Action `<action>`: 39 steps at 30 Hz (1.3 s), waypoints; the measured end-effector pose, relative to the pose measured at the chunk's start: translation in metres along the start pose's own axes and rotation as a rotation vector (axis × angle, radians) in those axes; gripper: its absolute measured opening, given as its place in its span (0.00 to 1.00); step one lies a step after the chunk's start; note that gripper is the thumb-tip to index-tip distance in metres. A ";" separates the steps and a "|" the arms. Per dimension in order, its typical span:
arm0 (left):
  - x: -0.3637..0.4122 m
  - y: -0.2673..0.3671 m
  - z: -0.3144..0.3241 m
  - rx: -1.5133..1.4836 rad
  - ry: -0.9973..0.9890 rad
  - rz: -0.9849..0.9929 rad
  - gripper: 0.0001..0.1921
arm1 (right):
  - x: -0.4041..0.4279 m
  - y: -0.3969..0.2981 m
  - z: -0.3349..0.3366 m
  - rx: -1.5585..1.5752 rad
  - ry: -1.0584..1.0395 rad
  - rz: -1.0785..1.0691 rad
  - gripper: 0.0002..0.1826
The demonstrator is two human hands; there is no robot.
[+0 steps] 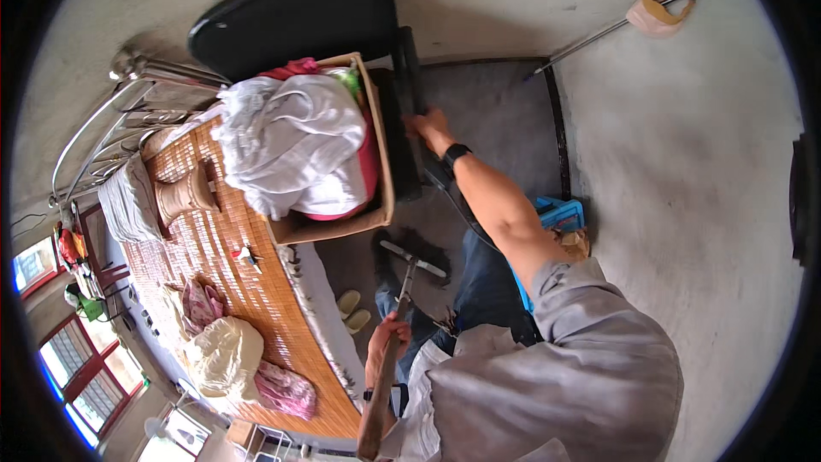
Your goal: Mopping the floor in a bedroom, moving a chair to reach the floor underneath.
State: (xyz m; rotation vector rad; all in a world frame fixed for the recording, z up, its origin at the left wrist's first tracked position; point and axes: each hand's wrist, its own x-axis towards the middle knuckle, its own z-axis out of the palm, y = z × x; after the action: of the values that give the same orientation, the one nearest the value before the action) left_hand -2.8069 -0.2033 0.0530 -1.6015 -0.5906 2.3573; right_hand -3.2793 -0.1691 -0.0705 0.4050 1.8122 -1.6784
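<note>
My right hand (431, 129), with a dark band at the wrist, is closed on the black armrest (410, 77) of an office chair. A cardboard box (383, 173) sits on the chair seat, heaped with white cloth (301, 141) over red cloth. My left hand (389, 333) grips the wooden handle (378, 391) of a broom. The broom head (414, 260), a pale bar with dark bristles, is low by the floor near my feet. Behind the box rises the black chair back (301, 16).
Left of the box is a bed with a woven bamboo mat (288, 333), a pillow (186, 196) and bunched bedding (224, 359). Pale slippers (353, 311) lie beside it. A blue plastic thing (561, 212) stands by the right wall. A metal pole (596, 35) leans in the corner.
</note>
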 end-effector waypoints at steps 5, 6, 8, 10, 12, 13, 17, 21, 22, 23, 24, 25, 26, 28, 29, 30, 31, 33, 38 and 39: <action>0.033 -0.058 0.020 0.074 0.050 0.203 0.10 | 0.014 0.001 -0.010 -0.008 -0.005 0.062 0.10; 0.029 -0.068 0.039 0.009 0.001 0.262 0.09 | 0.012 -0.001 -0.014 0.035 0.008 0.081 0.09; 0.024 -0.066 0.060 -0.043 0.027 0.270 0.09 | 0.016 -0.002 -0.041 0.085 -0.008 0.072 0.09; 0.021 -0.062 0.052 -0.105 -0.014 0.270 0.10 | 0.016 0.003 -0.073 0.154 -0.047 0.072 0.10; 0.028 -0.070 0.028 -0.018 0.061 0.358 0.10 | 0.009 0.002 -0.121 0.037 -0.018 0.110 0.11; 0.032 -0.070 0.029 -0.007 0.060 0.344 0.10 | 0.014 -0.001 -0.157 0.036 0.046 0.121 0.10; 0.029 -0.073 0.034 0.013 0.059 0.341 0.10 | 0.029 -0.010 -0.282 -0.059 0.051 0.106 0.07; 0.026 -0.067 0.033 -0.039 0.123 0.267 0.09 | 0.028 -0.032 -0.389 -0.186 0.188 0.103 0.05; 0.029 -0.062 0.028 -0.072 0.140 0.230 0.08 | 0.031 -0.032 -0.416 -0.216 0.249 0.090 0.05; 0.035 -0.057 0.022 -0.081 0.138 0.233 0.08 | 0.037 -0.024 -0.450 -0.250 0.271 -0.022 0.04; 0.040 -0.054 0.017 -0.062 0.096 0.226 0.07 | 0.044 -0.024 -0.485 -0.369 0.256 -0.012 0.05; 0.042 -0.052 0.011 -0.046 0.053 0.222 0.06 | 0.046 -0.018 -0.514 -0.244 0.221 -0.063 0.09; 0.042 -0.056 0.010 -0.080 0.057 0.249 0.06 | 0.044 -0.019 -0.524 -0.422 0.341 0.052 0.11; 0.039 -0.063 0.026 -0.020 0.024 0.334 0.05 | 0.028 -0.018 -0.561 -1.073 0.148 -0.367 0.14; 0.039 -0.062 0.026 0.016 0.049 0.343 0.04 | 0.018 -0.021 -0.564 -0.853 0.168 -0.271 0.15; 0.039 -0.061 0.025 0.052 0.072 0.353 0.04 | 0.013 -0.026 -0.565 -0.637 0.183 -0.168 0.17; 0.036 -0.067 0.036 0.026 0.075 0.384 0.04 | 0.010 -0.030 -0.574 -0.428 0.215 -0.051 0.19; 0.052 -0.077 0.077 0.065 0.001 0.290 0.04 | 0.032 -0.022 -0.658 -0.352 0.326 0.185 0.19; 0.037 -0.085 0.105 0.040 0.040 0.351 0.05 | 0.028 -0.005 -0.697 -0.352 0.336 0.109 0.20; 0.029 -0.087 0.117 0.074 0.047 0.352 0.06 | 0.010 -0.008 -0.706 -0.349 0.348 0.105 0.20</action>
State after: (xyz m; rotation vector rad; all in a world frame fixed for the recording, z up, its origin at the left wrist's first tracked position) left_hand -2.9289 -0.1373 0.1058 -1.8489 -0.2209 2.5371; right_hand -3.4576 0.5137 -0.0761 0.6548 2.2426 -1.2427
